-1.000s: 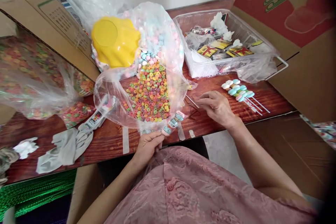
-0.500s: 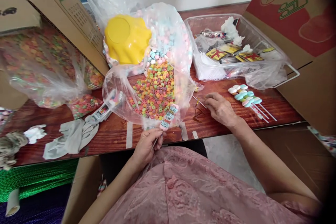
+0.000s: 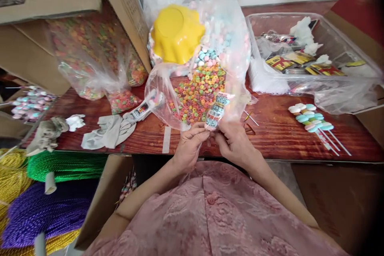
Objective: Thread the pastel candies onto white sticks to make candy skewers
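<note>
In front of my body, my left hand [image 3: 189, 146] is closed round the bottom of a candy skewer in a printed clear wrapper [image 3: 216, 110], which stands tilted upward. My right hand [image 3: 238, 142] is close against it on the right, fingers bent in a pinch at the wrapper's lower end; whatever they hold is hidden. Just beyond both hands, an open plastic bag [image 3: 156, 100] contains colourful ring candies [image 3: 198, 98] and pastel marshmallows [image 3: 207, 57]. A thin white stick with a gold tie [image 3: 251, 118] lies on the table right of my right hand.
A yellow bowl [image 3: 177, 34] rests upside down on the marshmallow bag. Marshmallow skewers [image 3: 310, 118] lie at right, before a clear plastic bin [image 3: 315, 80]. At left are a cardboard box [image 3: 51, 2] with bagged candies, grey gloves [image 3: 105, 132] and coloured cord bundles [image 3: 54, 212].
My right hand has come left from the stick and gold tie to the wrapped skewer, meeting my left hand. My left hand keeps its hold. The view has swung left.
</note>
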